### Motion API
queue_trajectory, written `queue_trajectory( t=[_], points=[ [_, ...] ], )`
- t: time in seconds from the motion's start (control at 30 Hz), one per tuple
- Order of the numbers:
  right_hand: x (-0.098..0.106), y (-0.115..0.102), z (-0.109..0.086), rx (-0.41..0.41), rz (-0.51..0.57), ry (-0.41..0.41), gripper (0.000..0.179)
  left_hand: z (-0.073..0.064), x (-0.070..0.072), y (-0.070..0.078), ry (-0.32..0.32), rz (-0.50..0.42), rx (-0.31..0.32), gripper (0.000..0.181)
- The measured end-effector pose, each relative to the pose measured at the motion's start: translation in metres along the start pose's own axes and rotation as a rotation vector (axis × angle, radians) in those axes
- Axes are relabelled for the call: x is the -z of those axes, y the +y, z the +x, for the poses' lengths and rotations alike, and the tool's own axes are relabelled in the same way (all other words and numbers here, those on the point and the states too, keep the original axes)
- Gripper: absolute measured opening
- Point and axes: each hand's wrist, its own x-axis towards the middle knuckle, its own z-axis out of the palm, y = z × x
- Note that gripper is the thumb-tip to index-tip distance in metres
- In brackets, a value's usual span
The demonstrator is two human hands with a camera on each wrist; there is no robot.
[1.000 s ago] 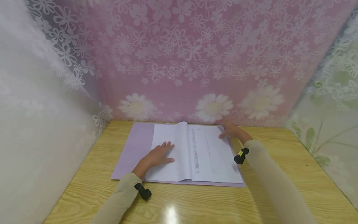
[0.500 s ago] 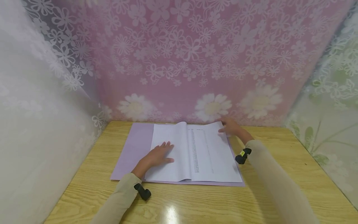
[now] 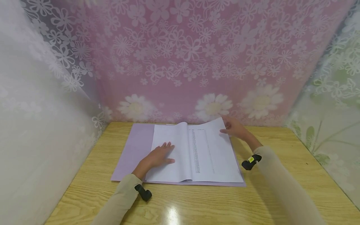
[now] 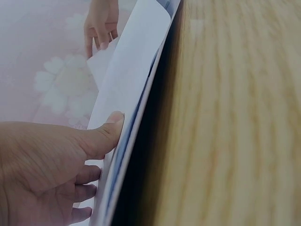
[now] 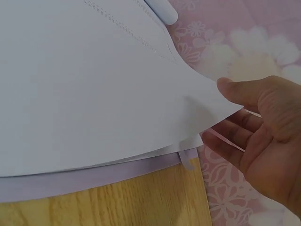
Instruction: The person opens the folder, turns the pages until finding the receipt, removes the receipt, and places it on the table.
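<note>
A purple folder [image 3: 127,153] lies spread on the table with white printed sheets in it. My left hand [image 3: 158,156] rests with spread fingers on the turned-over left pages [image 3: 180,168]. In the left wrist view, its thumb [image 4: 112,129] lies along the paper near the folder's edge. At the far right corner my right hand [image 3: 234,127] pinches the top sheet [image 3: 216,150] between thumb and fingers. That corner is lifted and curves upward. In the right wrist view, more paper [image 5: 190,142] and the folder's purple cover [image 5: 94,174] show below the raised sheet [image 5: 117,103].
The wooden table [image 3: 174,203] extends in front of and beside the folder. Pink floral fabric [image 3: 168,62] hangs close behind it. Pale fabric panels stand at the left [image 3: 42,125] and right [image 3: 332,125]. Each wrist wears a black camera.
My right hand has taken the sheet's far right corner and raised it off the pages below, its wrist turning outward to the right. The left hand stays in place.
</note>
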Motion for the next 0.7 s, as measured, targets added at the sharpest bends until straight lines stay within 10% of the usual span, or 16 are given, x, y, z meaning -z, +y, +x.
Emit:
queue_trajectory(
  t=[0.37,0.7],
  points=[
    [-0.001,-0.010,-0.049,-0.088,0.293,-0.235,0.064,0.001,-0.001,-0.002,0.006,-0.013,-0.005,0.073],
    [-0.017,-0.026,-0.067,0.037,0.356,-0.278,0.063,0.001,-0.001,-0.002,0.006,-0.021,-0.006,0.072]
  ],
)
